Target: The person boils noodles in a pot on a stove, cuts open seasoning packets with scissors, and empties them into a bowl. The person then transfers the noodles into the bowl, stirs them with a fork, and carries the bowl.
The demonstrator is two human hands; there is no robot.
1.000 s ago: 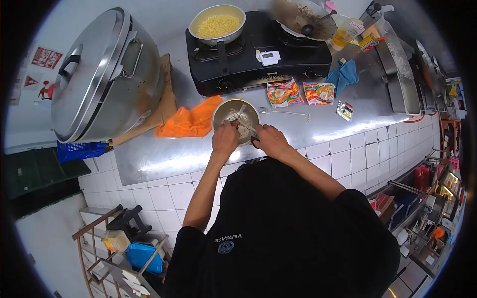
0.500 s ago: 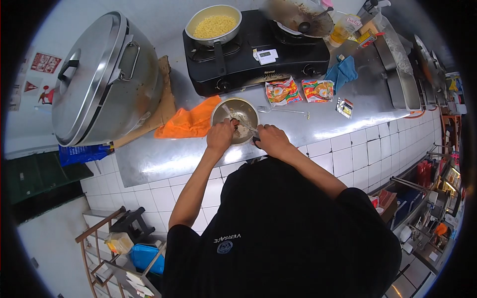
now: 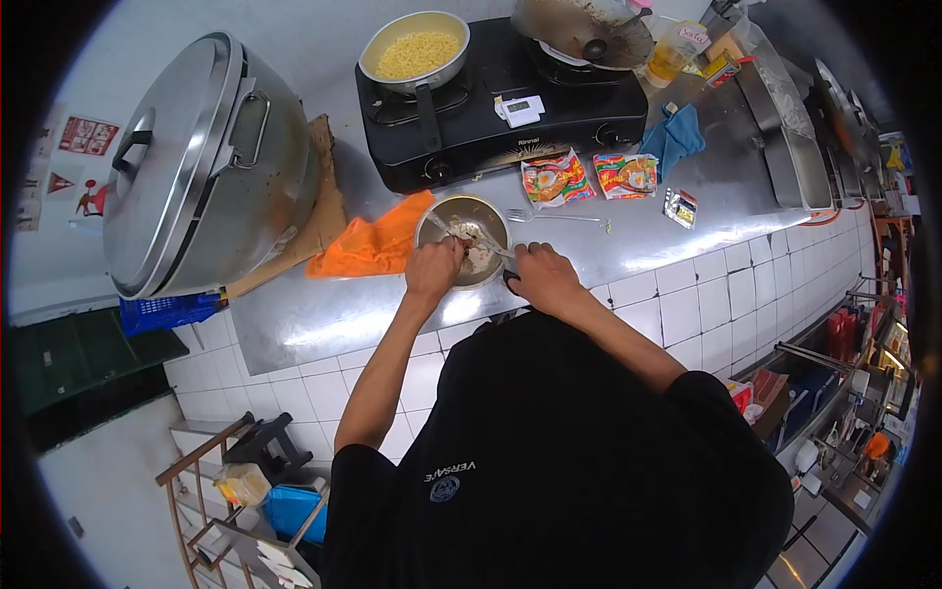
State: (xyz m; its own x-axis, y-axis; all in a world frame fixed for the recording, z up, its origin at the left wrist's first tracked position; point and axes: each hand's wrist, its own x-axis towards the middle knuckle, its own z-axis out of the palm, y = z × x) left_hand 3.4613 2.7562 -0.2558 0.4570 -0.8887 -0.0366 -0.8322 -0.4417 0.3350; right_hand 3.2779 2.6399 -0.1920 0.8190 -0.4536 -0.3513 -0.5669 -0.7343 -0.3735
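Note:
A round metal bowl (image 3: 424, 222) stands near the front edge of the steel counter, with pale and brown bits inside. My left hand (image 3: 434, 269) is closed over the bowl's left side, pinching a small silvery packet (image 3: 440, 223). My right hand (image 3: 548, 280) grips a pair of scissors (image 3: 497, 247) by its black handle, and the blades reach over the bowl towards my left fingers. Exactly where the blades meet the packet is too small to tell. To the bowl's left lies an orange cloth (image 3: 368, 240), and a fork (image 3: 554, 217) rests to its right.
Behind the bowl stands a black gas stove (image 3: 491, 152) carrying a pan (image 3: 417, 61) of noodles, a wok (image 3: 623, 44) and a white timer (image 3: 522, 110). Two noodle packets (image 3: 556, 180) lie before it, near a blue cloth (image 3: 675, 142). A big lidded pot (image 3: 260, 196) occupies the left.
More pale and brown bits show in the bowl. My left hand and the packet have shifted slightly, while the scissors stay over the bowl. The view has tilted a little.

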